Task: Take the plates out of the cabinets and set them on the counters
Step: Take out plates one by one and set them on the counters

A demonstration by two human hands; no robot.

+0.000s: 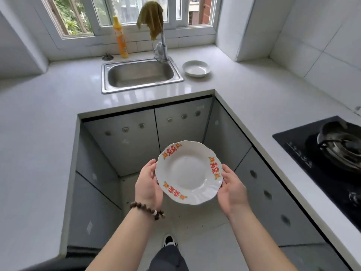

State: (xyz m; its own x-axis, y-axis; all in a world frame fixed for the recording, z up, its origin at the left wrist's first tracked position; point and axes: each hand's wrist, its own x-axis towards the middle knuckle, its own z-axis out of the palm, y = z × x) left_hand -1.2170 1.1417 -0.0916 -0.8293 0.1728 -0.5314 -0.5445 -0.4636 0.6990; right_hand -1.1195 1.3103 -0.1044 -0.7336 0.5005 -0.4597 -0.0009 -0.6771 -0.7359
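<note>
Between the two hands, a plate [188,173] is up in the air, face up, above the floor and in front of the shut cabinet doors [136,137]. The left hand [149,184] holds its left rim and the right hand [232,190] holds its right rim. Both thumbs lie on the rim, and the fingers curl under the plate, mostly hidden. Far past the fingers, a small white dish [196,69] sits on the table [48,114], just right of the sink [140,75]. A black stove [322,153] lies to the right of the right hand.
</note>
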